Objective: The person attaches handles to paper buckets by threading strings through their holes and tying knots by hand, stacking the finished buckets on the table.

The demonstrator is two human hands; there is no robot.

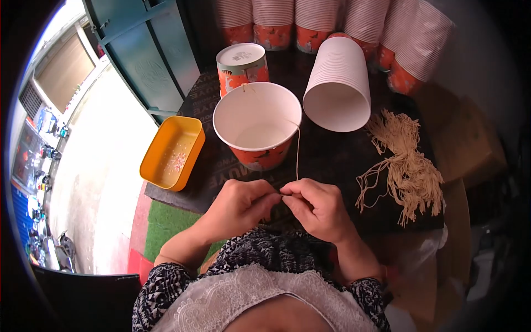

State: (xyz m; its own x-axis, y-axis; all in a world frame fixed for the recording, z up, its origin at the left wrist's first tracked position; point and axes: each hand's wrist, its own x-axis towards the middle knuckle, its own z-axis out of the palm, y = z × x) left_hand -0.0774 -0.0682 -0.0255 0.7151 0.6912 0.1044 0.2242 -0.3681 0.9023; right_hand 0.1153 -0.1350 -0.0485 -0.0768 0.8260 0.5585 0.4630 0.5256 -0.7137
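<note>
A white-lined paper bucket (255, 149) with an orange printed outside stands upright in front of me. From the right side of its rim a thin beige string (298, 152) runs down to my fingers. My right hand (319, 209) is closed in a pinch on the string. My left hand (243, 203) is also closed, its thumb and forefinger pinching the string's end where the fingertips of both hands meet. The exact end is mostly hidden by the fingers. Another short piece of string shows at the bucket's far rim.
A yellow tray (173, 152) with small pinkish bits stands at left. Behind the bucket is an upside-down printed bucket (241, 55). A nested stack of white buckets (338, 83) lies at right, near a bundle of beige strings (406, 166). Wrapped stacks (274, 16) line the back.
</note>
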